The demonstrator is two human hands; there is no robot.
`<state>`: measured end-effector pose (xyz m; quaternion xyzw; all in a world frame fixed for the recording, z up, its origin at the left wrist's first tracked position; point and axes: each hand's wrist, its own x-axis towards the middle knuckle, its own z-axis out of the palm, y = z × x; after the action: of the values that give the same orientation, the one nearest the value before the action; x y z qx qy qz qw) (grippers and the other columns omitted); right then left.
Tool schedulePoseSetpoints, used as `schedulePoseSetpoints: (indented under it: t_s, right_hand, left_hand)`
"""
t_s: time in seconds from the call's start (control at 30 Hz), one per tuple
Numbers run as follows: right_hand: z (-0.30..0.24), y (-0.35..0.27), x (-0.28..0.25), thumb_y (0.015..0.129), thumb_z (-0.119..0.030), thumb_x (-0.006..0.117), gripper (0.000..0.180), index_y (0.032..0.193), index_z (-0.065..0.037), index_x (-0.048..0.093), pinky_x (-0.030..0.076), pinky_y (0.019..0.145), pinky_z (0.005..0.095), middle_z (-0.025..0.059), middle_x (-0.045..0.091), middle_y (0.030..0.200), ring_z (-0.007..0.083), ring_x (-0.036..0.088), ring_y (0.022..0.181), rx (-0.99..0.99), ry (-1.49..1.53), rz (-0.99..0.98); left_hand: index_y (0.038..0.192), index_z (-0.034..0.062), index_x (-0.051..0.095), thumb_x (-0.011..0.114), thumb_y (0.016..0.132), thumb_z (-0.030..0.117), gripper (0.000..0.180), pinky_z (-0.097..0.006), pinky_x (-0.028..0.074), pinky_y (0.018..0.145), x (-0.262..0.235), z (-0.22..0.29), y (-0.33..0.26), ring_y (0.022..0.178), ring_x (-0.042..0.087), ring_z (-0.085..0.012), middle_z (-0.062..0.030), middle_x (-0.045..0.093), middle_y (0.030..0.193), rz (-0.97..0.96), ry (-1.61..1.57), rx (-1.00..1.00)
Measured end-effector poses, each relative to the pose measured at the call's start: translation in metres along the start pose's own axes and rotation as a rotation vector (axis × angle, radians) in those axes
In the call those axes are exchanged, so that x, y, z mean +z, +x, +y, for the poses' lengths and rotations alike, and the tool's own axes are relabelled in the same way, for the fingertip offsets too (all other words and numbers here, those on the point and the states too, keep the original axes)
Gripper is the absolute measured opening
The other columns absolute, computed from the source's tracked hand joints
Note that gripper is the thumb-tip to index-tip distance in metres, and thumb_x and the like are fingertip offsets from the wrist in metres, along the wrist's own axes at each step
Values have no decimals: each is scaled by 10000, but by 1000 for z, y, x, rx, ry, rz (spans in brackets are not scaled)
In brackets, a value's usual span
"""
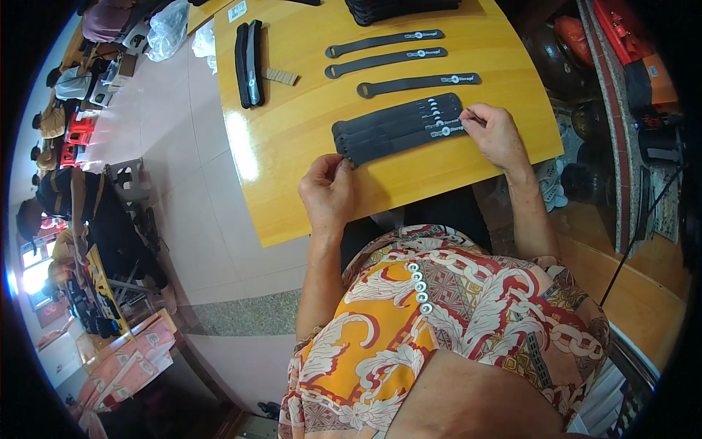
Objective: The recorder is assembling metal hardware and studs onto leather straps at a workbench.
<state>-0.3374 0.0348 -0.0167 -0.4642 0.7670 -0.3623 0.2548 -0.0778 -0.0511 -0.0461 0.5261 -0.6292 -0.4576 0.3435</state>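
A person in a patterned orange shirt squares up a fanned stack of black straps (pixel 398 126) at the near edge of a yellow wooden bench (pixel 292 124), the left hand (pixel 327 192) pinching the stack's looped end and the right hand (pixel 496 134) pinching its tip, both closed on it. The step looks like evening the stack, and the next move likely calls for keeping both ends held. Beyond the stack lie three single straps (pixel 402 62), then a dark bundle (pixel 249 63); left of the stack, pale floor tiles (pixel 183 146) run past seated workers.
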Motion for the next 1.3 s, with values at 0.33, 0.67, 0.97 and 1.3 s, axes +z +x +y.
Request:
schedulePoseSetpoints:
  t_s: [0.33, 0.67, 0.97, 1.3]
  right_hand:
    - [5, 3, 4, 782, -43, 594, 84, 804, 37, 607, 439, 553, 284, 116, 609, 672, 168, 571, 607, -37, 39, 36]
    - [5, 2, 4, 803, -49, 592, 72, 822, 19, 609, 409, 555, 233, 45, 578, 684, 87, 502, 618, 34, 8, 27]
    - [10, 5, 10, 796, -48, 591, 81, 798, 32, 602, 395, 524, 229, 38, 577, 660, 81, 491, 594, -7, 23, 40]
    - [2, 3, 9, 781, -41, 608, 69, 799, 24, 593, 388, 506, 233, 33, 546, 634, 86, 491, 578, -10, -68, 78]
  left_hand:
    - [806, -51, 618, 619, 788, 49, 102, -234, 439, 516, 1, 6, 4, 556, 545, -95, -71, 609, 659, 38, 113, -51]
    - [794, -55, 613, 631, 770, 43, 102, -240, 448, 543, 3, 7, 5, 569, 539, -98, -75, 609, 645, 54, 110, -123]
    - [787, -53, 610, 622, 785, 32, 86, -227, 425, 496, 2, 18, 4, 538, 524, -84, -57, 592, 626, 68, 85, -182]
    - [783, -32, 609, 601, 804, 57, 91, -213, 403, 424, 3, 4, 8, 477, 528, -84, -43, 585, 626, 54, 152, -48]
